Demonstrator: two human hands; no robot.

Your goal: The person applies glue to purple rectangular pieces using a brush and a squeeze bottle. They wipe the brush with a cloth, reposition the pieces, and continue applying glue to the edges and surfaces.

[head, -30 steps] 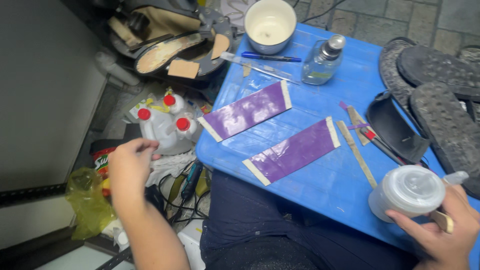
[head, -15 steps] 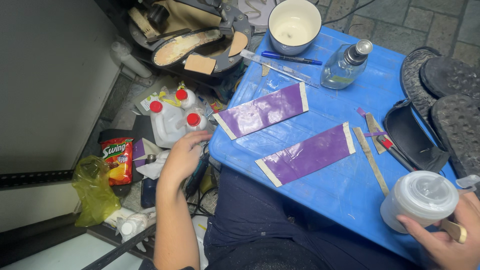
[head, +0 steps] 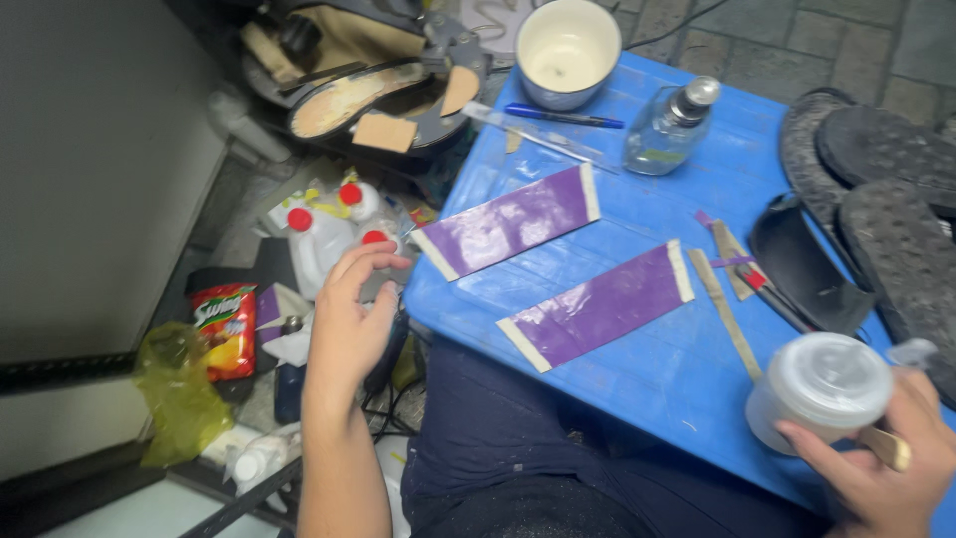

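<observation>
Partly cropped, right hand (head: 881, 468) clamps white jar (head: 819, 389) — left hand (head: 351, 319) hangs slack, fingers apart.

A blue bench (head: 637, 389) carries two purple strips (head: 513, 221) (head: 597, 304), a cream bowl (head: 568, 45), a blue pen (head: 563, 116), a glass bottle (head: 669, 128), tan strips (head: 725, 304), dark shoe soles (head: 886, 209) and a white jar (head: 819, 389) at its near edge
</observation>
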